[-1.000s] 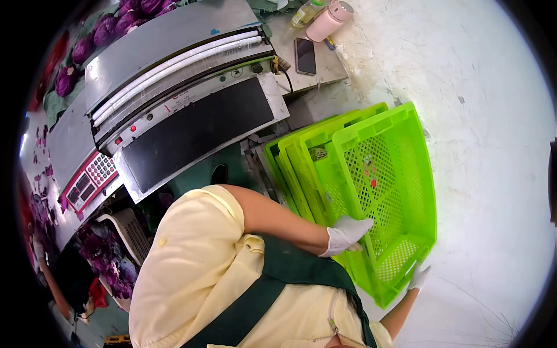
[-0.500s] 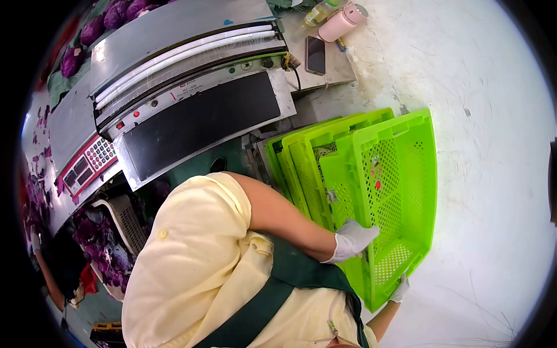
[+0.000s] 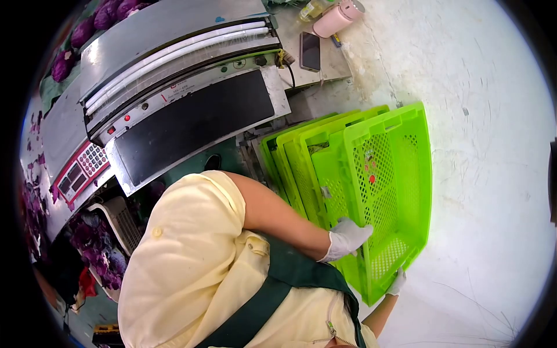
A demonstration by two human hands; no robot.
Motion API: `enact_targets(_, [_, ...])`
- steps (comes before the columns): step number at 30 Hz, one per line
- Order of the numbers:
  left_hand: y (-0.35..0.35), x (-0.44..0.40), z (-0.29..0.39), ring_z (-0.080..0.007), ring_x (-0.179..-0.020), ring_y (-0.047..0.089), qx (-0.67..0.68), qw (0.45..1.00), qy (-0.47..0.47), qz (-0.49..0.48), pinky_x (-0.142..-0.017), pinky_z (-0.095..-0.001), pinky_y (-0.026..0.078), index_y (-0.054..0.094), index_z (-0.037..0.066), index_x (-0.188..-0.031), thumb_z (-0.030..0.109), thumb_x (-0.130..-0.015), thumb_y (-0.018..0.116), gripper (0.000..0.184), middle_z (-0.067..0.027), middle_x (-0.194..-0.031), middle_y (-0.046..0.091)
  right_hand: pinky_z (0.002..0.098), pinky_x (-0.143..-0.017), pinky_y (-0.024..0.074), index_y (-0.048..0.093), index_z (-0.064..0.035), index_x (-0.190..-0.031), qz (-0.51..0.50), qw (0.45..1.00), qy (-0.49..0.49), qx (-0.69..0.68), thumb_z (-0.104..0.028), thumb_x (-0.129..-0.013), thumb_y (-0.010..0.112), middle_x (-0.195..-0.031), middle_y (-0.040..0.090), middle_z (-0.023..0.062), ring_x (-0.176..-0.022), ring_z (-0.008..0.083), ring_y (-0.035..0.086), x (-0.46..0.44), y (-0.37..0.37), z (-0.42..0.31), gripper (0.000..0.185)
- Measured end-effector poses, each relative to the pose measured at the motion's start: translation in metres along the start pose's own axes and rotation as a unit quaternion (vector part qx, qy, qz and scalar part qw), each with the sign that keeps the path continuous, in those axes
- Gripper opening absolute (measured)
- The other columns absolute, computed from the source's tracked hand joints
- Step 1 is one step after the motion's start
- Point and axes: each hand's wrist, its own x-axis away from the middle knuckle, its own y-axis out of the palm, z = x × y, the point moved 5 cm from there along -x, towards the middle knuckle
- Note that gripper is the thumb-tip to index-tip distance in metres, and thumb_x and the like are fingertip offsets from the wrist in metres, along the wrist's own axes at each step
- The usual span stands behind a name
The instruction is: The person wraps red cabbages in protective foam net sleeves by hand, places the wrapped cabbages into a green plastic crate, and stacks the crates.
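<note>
A bright green plastic crate (image 3: 415,174) with perforated walls stands tilted on its side, its open face turned to the right. My left hand (image 3: 348,236), in a white glove, is closed over its near rim, thumb towards the inside. Lower down, my right hand (image 3: 397,284), also gloved, grips the crate's bottom edge; its fingers are partly hidden. Directly left of the held crate, several similar green crates (image 3: 296,168) lean together in a row. A small red mark shows on the held crate's perforated wall.
A film wrapping machine (image 3: 191,127) with a black plate stands at upper left. Beside it are a red-framed scale (image 3: 81,168), a phone (image 3: 310,52) and a pink bottle (image 3: 337,18). Purple cabbages (image 3: 83,32) lie behind; a basket (image 3: 123,223) stands near purple leaves (image 3: 96,243).
The whole view has shifted slightly. Both hands keep their hold on the crate, with little visible movement against the neighbouring crates. Another person's arm at far left shows less.
</note>
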Motion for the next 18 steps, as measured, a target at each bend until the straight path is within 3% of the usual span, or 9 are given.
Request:
enact_targets(4, [0.003,-0.009,-0.013,-0.0266,-0.07,0.069,0.012,0.999,-0.011,0.033,-0.051,-0.0337,0.053,0.046,0.001,-0.128,0.042,-0.087,0.055,0.059,-0.0196,-0.112,0.06,0.03,-0.06,0.0512,0.056,0.002,-0.111,0.003,1.0,0.011,0.025,-0.027,-0.092,0.053,-0.086,0.062,0.0101,-0.072,0.0189,0.061,-0.016,-0.01,0.016,0.035])
enact_targets(6, [-0.002,0.001,-0.003,-0.0276,-0.073,0.069,0.01,0.994,0.027,-0.103,-0.057,-0.0337,0.054,0.042,0.003,-0.132,0.051,-0.088,0.053,0.066,-0.0211,-0.119,0.056,0.037,-0.071,0.0523,0.056,0.0015,-0.114,-0.059,0.98,0.053,-0.181,-0.032,-0.089,0.06,-0.096,0.063,0.015,-0.081,0.0265,0.062,-0.013,-0.003,0.026,0.042])
enact_targets(9, [-0.051,0.032,0.006,-0.0236,-0.072,0.069,-0.104,0.979,-0.007,-0.177,-0.07,-0.0329,0.054,0.059,-0.005,-0.112,0.06,-0.088,0.05,0.07,-0.0179,-0.095,0.068,0.0393,-0.075,0.0512,0.056,0.0004,-0.116,-0.043,0.987,0.069,-0.14,-0.034,-0.088,0.062,-0.1,0.063,0.0163,-0.085,0.0295,0.061,-0.007,-0.006,0.052,0.045])
enact_targets(11, [-0.1,0.04,0.015,-0.0183,-0.065,0.067,0.002,0.991,0.122,-0.048,-0.064,-0.0266,0.052,0.064,-0.003,-0.094,0.04,-0.098,0.043,0.049,-0.0125,-0.076,0.069,0.0408,-0.078,0.0505,0.056,-0.0003,-0.118,-0.033,0.997,0.061,0.04,-0.036,-0.087,0.063,-0.103,0.063,0.0171,-0.088,0.0315,0.061,0.005,-0.014,0.099,0.048])
enact_targets(12, [-0.129,0.035,0.013,-0.0152,-0.062,0.064,0.106,0.956,0.269,0.038,-0.062,-0.0245,0.051,0.065,-0.001,-0.091,0.028,-0.101,0.041,0.039,-0.0106,-0.073,0.067,0.0415,-0.08,0.0501,0.055,-0.0007,-0.118,-0.04,0.986,0.046,0.157,-0.036,-0.086,0.064,-0.104,0.063,0.0175,-0.089,0.0325,0.061,0.013,-0.013,0.127,0.049])
enact_targets(13, [-0.166,0.019,0.002,-0.0123,-0.065,0.062,0.087,0.912,0.358,0.18,-0.062,-0.0242,0.05,0.064,0.0,-0.091,0.023,-0.101,0.041,0.034,-0.0084,-0.077,0.066,0.0422,-0.081,0.0498,0.055,-0.0011,-0.119,-0.07,0.949,-0.008,0.309,-0.037,-0.085,0.065,-0.106,0.062,0.0179,-0.091,0.0335,0.06,0.022,-0.007,0.154,0.05])
enact_targets(14, [-0.197,0.001,-0.007,-0.0132,-0.072,0.061,0.079,0.84,0.447,0.296,-0.068,-0.0252,0.049,0.063,-0.001,-0.095,0.022,-0.101,0.042,0.031,-0.0078,-0.084,0.065,0.043,-0.083,0.0494,0.055,-0.0015,-0.12,-0.125,0.86,-0.157,0.469,-0.038,-0.085,0.066,-0.107,0.062,0.0183,-0.092,0.0345,0.06,0.034,0.011,0.183,0.051])
enact_targets(16, [-0.242,-0.027,-0.012,-0.026,-0.096,0.062,-0.066,0.771,0.399,0.493,-0.086,-0.0344,0.046,0.062,0.003,-0.112,0.029,-0.099,0.045,0.034,-0.0146,-0.101,0.067,0.0445,-0.086,0.0487,0.055,-0.0022,-0.121,-0.128,0.708,-0.397,0.57,-0.04,-0.084,0.067,-0.11,0.062,0.0192,-0.095,0.0365,0.06,0.058,0.037,0.243,0.054])
enact_targets(18, [-0.263,-0.068,-0.009,-0.0238,-0.102,0.06,-0.066,0.782,0.398,0.476,-0.093,-0.0313,0.042,0.061,0.001,-0.117,0.036,-0.098,0.044,0.043,-0.0158,-0.11,0.065,0.0511,-0.113,0.019,0.044,-0.0111,-0.138,-0.175,0.82,-0.11,0.535,-0.049,-0.09,0.052,-0.147,0.038,0.0079,-0.136,0.0328,0.029,0.071,0.079,0.221,0.061])
